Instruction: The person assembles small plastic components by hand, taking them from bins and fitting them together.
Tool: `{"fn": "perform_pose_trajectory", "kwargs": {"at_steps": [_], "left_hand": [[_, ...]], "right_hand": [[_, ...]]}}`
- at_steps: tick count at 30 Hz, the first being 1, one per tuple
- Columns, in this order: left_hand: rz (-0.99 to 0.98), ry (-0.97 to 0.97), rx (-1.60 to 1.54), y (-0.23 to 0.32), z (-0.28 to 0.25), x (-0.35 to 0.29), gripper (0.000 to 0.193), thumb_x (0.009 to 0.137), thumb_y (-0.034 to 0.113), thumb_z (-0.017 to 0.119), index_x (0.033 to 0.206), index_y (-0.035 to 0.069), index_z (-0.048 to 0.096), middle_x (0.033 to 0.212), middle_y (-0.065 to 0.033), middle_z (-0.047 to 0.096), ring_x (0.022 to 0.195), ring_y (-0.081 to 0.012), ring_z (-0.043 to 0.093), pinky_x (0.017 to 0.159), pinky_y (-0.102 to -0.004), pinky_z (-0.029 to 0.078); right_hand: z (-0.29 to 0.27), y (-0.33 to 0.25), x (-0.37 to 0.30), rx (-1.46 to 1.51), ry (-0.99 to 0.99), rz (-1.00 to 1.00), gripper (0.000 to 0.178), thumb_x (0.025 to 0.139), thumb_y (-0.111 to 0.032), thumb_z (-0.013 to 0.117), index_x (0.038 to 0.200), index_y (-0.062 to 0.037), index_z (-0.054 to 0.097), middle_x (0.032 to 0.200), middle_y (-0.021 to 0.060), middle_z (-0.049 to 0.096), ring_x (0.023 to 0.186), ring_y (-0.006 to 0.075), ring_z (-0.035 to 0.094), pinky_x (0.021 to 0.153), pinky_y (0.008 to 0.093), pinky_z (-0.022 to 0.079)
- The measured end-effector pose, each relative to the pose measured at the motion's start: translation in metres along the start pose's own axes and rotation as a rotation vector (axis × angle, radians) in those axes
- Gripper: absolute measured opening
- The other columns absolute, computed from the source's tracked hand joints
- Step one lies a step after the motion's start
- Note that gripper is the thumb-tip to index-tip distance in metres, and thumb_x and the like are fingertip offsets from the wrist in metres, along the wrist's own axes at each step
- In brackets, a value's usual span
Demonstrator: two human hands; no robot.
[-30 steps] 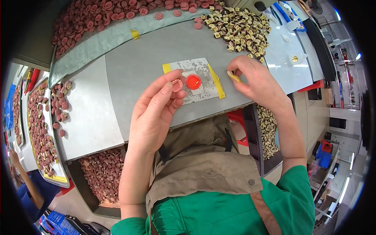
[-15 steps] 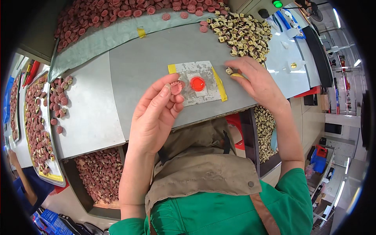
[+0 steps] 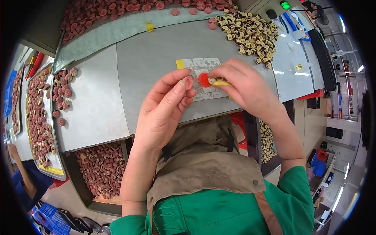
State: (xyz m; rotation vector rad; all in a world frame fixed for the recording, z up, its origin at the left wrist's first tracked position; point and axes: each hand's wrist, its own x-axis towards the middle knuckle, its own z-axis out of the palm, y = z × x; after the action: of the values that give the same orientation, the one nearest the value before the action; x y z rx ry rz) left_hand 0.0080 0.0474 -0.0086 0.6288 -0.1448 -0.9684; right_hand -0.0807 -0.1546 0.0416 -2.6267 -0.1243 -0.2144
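My left hand (image 3: 166,98) is closed, pinching a small pink ridged cup-shaped piece (image 3: 188,82) between thumb and fingertips. To its right, my right hand (image 3: 244,84) grips a small cream-and-dark piece (image 3: 212,80) at the right rim of a round red dish (image 3: 204,80). Something yellow (image 3: 222,82) shows at my right thumb; whether it is a finger cover I cannot tell. Under the dish lies a worn pale sheet (image 3: 209,62), with yellow tape (image 3: 180,64) at its far left corner. Its right side is hidden by my right hand.
Pink cups (image 3: 137,7) are heaped on a pale green cloth (image 3: 117,34) at the back. Cream-and-dark pieces (image 3: 254,35) lie back right. Finished-looking pink pieces (image 3: 62,92) and a filled tray (image 3: 41,129) sit left. Open drawers (image 3: 103,170) hold more. Another person's arm (image 3: 19,162) shows far left.
My right hand has moved left from beside the sheet, bringing the cream-and-dark piece to the red dish. My left hand still holds the pink cup, now turned more edge-on. The view has shifted slightly.
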Motion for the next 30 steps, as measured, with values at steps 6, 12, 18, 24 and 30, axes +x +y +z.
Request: {"fn": "perform_pose_trajectory", "kwargs": {"at_steps": [6, 12, 18, 24, 30], "left_hand": [[0.067, 0.052, 0.153, -0.004, 0.006, -0.001, 0.034, 0.097, 0.013, 0.059, 0.129, 0.002, 0.054, 0.114, -0.0038, 0.061, 0.099, -0.0117, 0.059, 0.091, -0.0266, 0.047], [0.087, 0.056, 0.134, -0.003, 0.009, -0.003, 0.035, 0.097, 0.011, 0.057, 0.131, 0.002, 0.051, 0.113, -0.0044, 0.062, 0.099, -0.0107, 0.06, 0.089, -0.025, 0.048], [0.086, 0.051, 0.157, -0.002, 0.008, -0.004, 0.033, 0.098, 0.016, 0.058, 0.126, 0.0, 0.053, 0.113, -0.0062, 0.06, 0.096, -0.0131, 0.061, 0.087, -0.0281, 0.049], [0.02, 0.047, 0.241, 0.0, 0.015, -0.002, 0.031, 0.1, 0.018, 0.054, 0.125, 0.0, 0.054, 0.11, -0.0063, 0.062, 0.092, -0.0111, 0.061, 0.083, -0.0246, 0.048], [0.007, 0.02, 0.281, -0.001, 0.013, 0.001, 0.03, 0.101, 0.019, 0.053, 0.123, 0.0, 0.055, 0.11, -0.0065, 0.063, 0.095, -0.0124, 0.062, 0.083, -0.0256, 0.049]], "right_hand": [[0.013, 0.001, 0.004, -0.16, 0.047, -0.086, 0.027, 0.077, -0.005, 0.07, 0.102, -0.0054, 0.063, 0.092, 0.0106, 0.058, 0.088, 0.0299, 0.059, 0.075, 0.0389, 0.049], [0.018, 0.004, 0.005, -0.128, 0.069, -0.091, 0.026, 0.076, -0.005, 0.07, 0.102, -0.0054, 0.063, 0.091, 0.0111, 0.058, 0.085, 0.0306, 0.058, 0.073, 0.0384, 0.05], [0.017, 0.002, -0.004, 0.343, 0.047, 0.224, 0.018, 0.089, -0.005, 0.064, 0.107, -0.0032, 0.062, 0.097, 0.0058, 0.062, 0.088, 0.016, 0.061, 0.071, 0.0297, 0.048], [0.024, -0.015, -0.009, 0.931, 0.183, 0.299, 0.021, 0.095, -0.01, 0.06, 0.115, -0.0033, 0.057, 0.113, 0.0035, 0.06, 0.096, 0.0099, 0.056, 0.081, 0.0259, 0.046], [0.025, -0.023, -0.005, 0.491, 0.185, 0.091, 0.022, 0.092, -0.012, 0.064, 0.112, -0.003, 0.058, 0.109, 0.0077, 0.06, 0.097, 0.0177, 0.059, 0.087, 0.0285, 0.046]]}}
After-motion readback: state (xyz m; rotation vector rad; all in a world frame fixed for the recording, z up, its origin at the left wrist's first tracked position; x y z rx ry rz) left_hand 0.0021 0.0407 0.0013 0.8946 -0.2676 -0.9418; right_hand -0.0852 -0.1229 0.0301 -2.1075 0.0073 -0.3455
